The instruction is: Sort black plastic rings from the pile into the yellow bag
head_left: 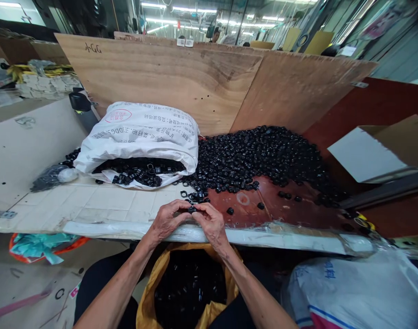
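Note:
My left hand (168,220) and my right hand (211,221) meet above the bench's front edge. Between their fingertips they pinch one small black plastic part (191,209), partly covered by the fingers. Just beyond lie several loose black rings (184,193). A white woven sack (143,132) rests on its side behind my left hand, its mouth full of black ring-shaped parts (154,176). To the right spreads a large heap of black caps (263,153). Below my hands, a yellow sack (145,292) stands open between my legs, with many black parts inside.
A plywood board (167,73) walls off the back. Cardboard boxes (366,153) sit at the right, above a metal bar. A clear bag of dark parts (49,177) lies at left. On the floor are an orange-rimmed bin (15,249) and a white-blue sack (359,288).

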The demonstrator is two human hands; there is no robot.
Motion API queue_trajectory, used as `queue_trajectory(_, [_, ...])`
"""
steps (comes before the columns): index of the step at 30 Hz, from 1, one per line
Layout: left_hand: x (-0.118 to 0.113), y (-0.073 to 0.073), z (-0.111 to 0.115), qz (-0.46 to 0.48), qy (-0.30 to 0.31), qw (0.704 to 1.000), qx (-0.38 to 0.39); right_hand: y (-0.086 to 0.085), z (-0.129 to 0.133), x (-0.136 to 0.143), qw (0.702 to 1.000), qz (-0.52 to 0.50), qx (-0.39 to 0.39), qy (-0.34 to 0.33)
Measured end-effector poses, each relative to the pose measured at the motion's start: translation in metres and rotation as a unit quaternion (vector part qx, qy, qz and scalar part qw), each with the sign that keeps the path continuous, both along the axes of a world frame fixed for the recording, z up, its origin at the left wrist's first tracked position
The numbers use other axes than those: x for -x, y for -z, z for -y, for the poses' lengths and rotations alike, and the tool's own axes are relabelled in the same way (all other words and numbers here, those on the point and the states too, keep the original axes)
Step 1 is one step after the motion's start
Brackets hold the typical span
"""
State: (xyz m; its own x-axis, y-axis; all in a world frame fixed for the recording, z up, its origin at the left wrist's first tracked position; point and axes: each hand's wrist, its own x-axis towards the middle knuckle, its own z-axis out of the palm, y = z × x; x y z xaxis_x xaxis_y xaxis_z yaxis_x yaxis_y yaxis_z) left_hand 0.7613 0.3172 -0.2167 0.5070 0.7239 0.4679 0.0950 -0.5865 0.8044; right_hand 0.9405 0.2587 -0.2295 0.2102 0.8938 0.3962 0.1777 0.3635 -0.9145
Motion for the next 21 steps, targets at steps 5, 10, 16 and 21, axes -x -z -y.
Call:
queue_trajectory(5, [0.001, 0.0, -0.001, 0.011, 0.01, 1.0, 0.007, -0.003, 0.002, -0.001, 1.0, 0.007, -0.015, -0.003])
queue_trajectory(10, [0.0, -0.003, -0.001, 0.014, 0.013, 0.999, 0.039, -0.005, 0.002, 0.001, 1.0, 0.005, 0.013, -0.008])
queue_trajectory(16, [0.002, -0.003, 0.005, 0.018, 0.01, 0.997, 0.071, 0.001, 0.005, 0.006, 0.996, 0.015, 0.084, -0.015])
queue_trajectory(21, [0.001, 0.008, 0.002, 0.033, 0.006, 0.996, 0.08, 0.018, -0.004, 0.014, 0.994, 0.067, 0.072, 0.037])
